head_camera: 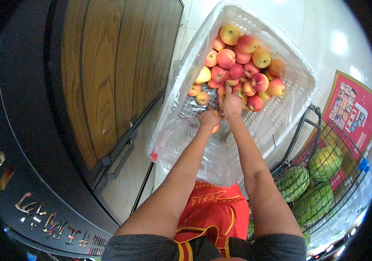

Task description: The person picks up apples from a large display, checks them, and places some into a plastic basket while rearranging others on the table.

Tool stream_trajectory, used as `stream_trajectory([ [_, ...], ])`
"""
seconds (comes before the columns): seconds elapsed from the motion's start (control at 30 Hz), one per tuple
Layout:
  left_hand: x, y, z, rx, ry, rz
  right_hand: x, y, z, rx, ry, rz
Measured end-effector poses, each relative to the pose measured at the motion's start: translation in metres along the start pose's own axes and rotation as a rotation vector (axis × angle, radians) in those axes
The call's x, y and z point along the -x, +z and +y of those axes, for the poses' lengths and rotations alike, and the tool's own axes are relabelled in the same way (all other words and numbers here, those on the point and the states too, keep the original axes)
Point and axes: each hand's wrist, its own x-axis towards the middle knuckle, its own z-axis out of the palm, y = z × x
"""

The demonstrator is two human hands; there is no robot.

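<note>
A white perforated plastic crate [292,76] lined with clear plastic film stands before me. Red and yellow apples [226,58] are heaped toward its far end. My left hand [209,118] is low in the crate, closed around an apple [215,129] that shows partly beyond the fingers. Just to its right, my right hand [232,104] reaches to the near edge of the heap, its fingers touching the apples there. Whether it grips one is hidden by the hand itself. Bare film-covered crate floor shows left of the hands, beside a small apple [202,98].
To the left stands a black display stand [26,137] with wood-plank panels [107,65]. A wire shopping cart [346,192] holding watermelons [325,163] is on the right, near a red printed poster [352,107]. Pale floor tiles [319,19] lie beyond the crate.
</note>
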Motion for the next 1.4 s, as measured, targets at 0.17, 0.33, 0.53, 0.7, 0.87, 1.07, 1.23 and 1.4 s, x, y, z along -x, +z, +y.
stream_trajectory([
  [0.17, -0.004, 0.000, -0.004, -0.131, 0.065, -0.037, -0.010, 0.018, 0.002, 0.198, -0.062, -0.044],
  [0.33, -0.006, -0.011, -0.021, -0.200, 0.161, -0.102, -0.006, 0.021, 0.011, 0.212, -0.055, -0.118],
  [0.53, 0.025, -0.033, -0.027, -0.058, 0.219, 0.214, 0.000, 0.023, 0.026, 0.029, -0.030, -0.127],
  [0.7, 0.037, -0.037, -0.038, 0.204, 0.321, 0.387, 0.015, 0.040, 0.045, -0.499, 0.231, -0.182],
  [0.87, -0.002, -0.031, -0.052, 0.578, 0.396, 0.291, 0.021, 0.063, 0.060, -1.216, 0.420, -0.323],
  [1.07, -0.031, -0.036, -0.038, 0.900, 0.455, 0.020, 0.022, 0.062, 0.054, -1.685, 0.523, -0.474],
  [1.23, -0.012, -0.062, -0.030, 0.964, 0.385, -0.202, 0.023, 0.051, 0.051, -1.771, 0.517, -0.436],
  [1.4, 0.044, -0.063, -0.031, 1.285, 0.378, -0.203, 0.046, -0.007, 0.030, -1.860, 0.403, -0.443],
])
